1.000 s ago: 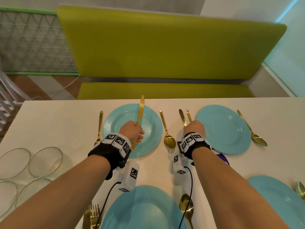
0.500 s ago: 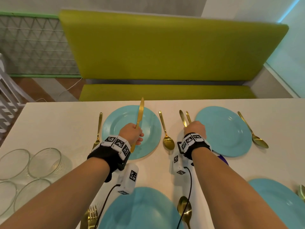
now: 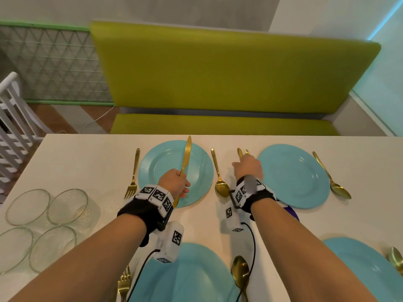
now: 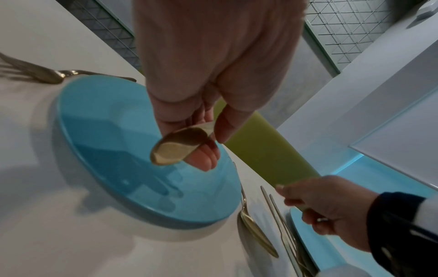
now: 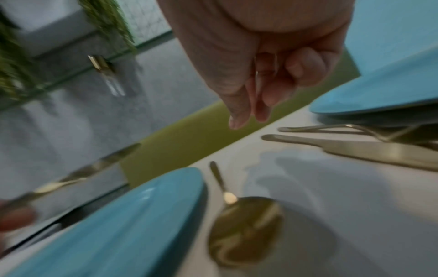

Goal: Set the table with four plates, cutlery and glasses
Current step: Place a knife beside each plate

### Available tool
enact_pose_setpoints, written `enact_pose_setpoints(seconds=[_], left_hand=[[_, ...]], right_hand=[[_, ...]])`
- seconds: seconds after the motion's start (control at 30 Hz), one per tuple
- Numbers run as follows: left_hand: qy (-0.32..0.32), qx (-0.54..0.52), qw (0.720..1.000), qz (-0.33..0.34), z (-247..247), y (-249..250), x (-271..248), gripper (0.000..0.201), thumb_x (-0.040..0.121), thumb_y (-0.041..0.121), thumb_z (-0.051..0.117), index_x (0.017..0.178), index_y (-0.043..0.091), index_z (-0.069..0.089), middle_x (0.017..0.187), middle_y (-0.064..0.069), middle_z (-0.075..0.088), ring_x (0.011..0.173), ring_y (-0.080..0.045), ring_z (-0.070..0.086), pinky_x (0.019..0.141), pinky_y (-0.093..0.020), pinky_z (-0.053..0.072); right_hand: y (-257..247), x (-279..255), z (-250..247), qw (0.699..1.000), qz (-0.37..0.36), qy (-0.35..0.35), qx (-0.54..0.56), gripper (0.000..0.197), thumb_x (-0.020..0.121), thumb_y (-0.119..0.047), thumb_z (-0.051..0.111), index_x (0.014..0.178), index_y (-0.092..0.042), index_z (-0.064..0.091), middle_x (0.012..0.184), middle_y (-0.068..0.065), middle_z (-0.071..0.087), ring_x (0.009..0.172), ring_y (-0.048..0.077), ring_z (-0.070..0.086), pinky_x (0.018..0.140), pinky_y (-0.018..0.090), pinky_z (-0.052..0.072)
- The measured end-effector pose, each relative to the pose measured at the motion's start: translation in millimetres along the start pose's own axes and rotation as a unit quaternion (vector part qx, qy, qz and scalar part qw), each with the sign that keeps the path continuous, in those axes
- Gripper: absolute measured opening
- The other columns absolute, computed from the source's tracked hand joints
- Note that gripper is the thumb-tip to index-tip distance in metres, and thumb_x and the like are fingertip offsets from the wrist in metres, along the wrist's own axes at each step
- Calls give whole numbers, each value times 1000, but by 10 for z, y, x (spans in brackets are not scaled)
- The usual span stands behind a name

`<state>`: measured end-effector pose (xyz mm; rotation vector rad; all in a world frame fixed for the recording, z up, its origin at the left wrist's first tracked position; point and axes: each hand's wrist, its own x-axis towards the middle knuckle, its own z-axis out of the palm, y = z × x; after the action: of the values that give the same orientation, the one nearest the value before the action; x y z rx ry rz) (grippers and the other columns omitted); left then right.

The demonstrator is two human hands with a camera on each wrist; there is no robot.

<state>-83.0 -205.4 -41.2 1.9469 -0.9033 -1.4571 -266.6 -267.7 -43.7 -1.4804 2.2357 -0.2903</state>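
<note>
My left hand (image 3: 174, 182) grips a gold knife (image 3: 187, 153) by its handle, blade pointing away over the far-left blue plate (image 3: 161, 162). The left wrist view shows the handle end (image 4: 175, 148) pinched between thumb and fingers above that plate (image 4: 106, 131). My right hand (image 3: 248, 168) hovers over a gold knife (image 3: 239, 152) and fork (image 3: 247, 151) lying left of the far-right plate (image 3: 294, 177). In the right wrist view, that hand (image 5: 251, 112) holds nothing, its fingers loosely curled above the lying knife (image 5: 355, 148) and fork (image 5: 331, 128).
A spoon (image 3: 219, 177) lies between the far plates, a fork (image 3: 133, 173) left of the left one, another spoon (image 3: 333, 179) at far right. Several glasses (image 3: 67, 205) stand at the left edge. Two near plates (image 3: 192, 275) (image 3: 366, 269) have cutlery beside them. A green bench (image 3: 218, 73) stands beyond.
My right hand has lifted slightly and turned, thumb now sticking out to the left; the knife and fork under it stay put. The left hand still holds its knife over the plate.
</note>
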Motion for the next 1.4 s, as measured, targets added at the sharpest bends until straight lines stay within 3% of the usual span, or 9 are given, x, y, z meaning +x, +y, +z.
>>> enact_pose_setpoints(seconds=[0.2, 0.33, 0.4, 0.57, 0.73, 0.9, 1.07, 1.23, 1.4], left_hand=[[10, 36, 999, 13, -140, -16, -160, 18, 92, -5, 43, 96, 5, 57, 65, -7, 50, 54, -16, 49, 39, -15, 48], [-36, 58, 997, 34, -296, -40, -290, 23, 88, -8, 51, 109, -5, 60, 66, -9, 54, 57, -17, 51, 56, -23, 49], [-49, 70, 995, 44, -402, -90, -367, 31, 85, -8, 56, 116, -5, 56, 71, -11, 57, 58, -17, 54, 51, -21, 50], [-77, 143, 984, 77, -751, -282, -633, 48, 77, -6, 65, 122, 3, 53, 97, -18, 64, 69, -19, 61, 44, -14, 51], [-103, 198, 969, 105, -1178, -467, -927, 47, 75, -4, 67, 120, 8, 56, 93, -13, 65, 63, -12, 59, 47, -13, 50], [-126, 222, 959, 119, -1546, -648, -1128, 50, 73, -5, 69, 119, 11, 59, 99, -14, 70, 75, -17, 65, 60, -20, 56], [-147, 229, 954, 124, -1751, -750, -1184, 55, 70, -2, 74, 121, 9, 58, 105, -14, 70, 85, -22, 69, 74, -28, 59], [-31, 248, 947, 204, -2030, -623, -1120, 54, 74, 26, 76, 122, 12, 56, 119, -5, 63, 112, -21, 59, 93, -29, 45], [56, 136, 968, 202, -2373, -435, -921, 41, 86, 28, 65, 121, 9, 56, 123, -9, 61, 116, -26, 55, 100, -32, 42]], right_hand=[[-326, -650, 16, 969, -240, -56, -20, 34, 94, -28, 52, 126, -23, 57, 121, 5, 62, 113, 24, 57, 95, 34, 45], [-422, -1090, 63, 932, -339, -80, -100, 35, 96, -25, 48, 130, -27, 55, 129, 2, 55, 117, 22, 54, 92, 33, 43], [-465, -1285, 83, 921, -355, -88, -133, 34, 97, -25, 46, 130, -26, 56, 126, 4, 55, 114, 26, 56, 87, 35, 45], [-592, -1845, 175, 916, -354, -102, -157, 30, 95, -27, 48, 117, -24, 67, 116, 6, 58, 104, 28, 59, 77, 33, 43], [-819, -2354, 283, 920, -343, -92, -162, 25, 93, -26, 52, 111, -24, 70, 110, 5, 62, 104, 25, 59, 81, 35, 47], [-1037, -2754, 363, 914, -344, -99, -192, 24, 93, -24, 53, 109, -22, 70, 108, 5, 61, 101, 24, 58, 71, 29, 37], [-1187, -2924, 395, 915, -332, -120, -196, 21, 90, -24, 56, 104, -20, 72, 105, 5, 67, 99, 23, 60, 75, 31, 43], [-1323, -2787, 429, 940, -278, -111, -166, 18, 88, -25, 61, 101, -17, 71, 104, 5, 69, 102, 23, 60, 79, 32, 47], [-1480, -2425, 531, 985, -146, -73, -47, 17, 87, -24, 63, 94, -12, 72, 104, 7, 69, 102, 23, 61, 88, 33, 51]])
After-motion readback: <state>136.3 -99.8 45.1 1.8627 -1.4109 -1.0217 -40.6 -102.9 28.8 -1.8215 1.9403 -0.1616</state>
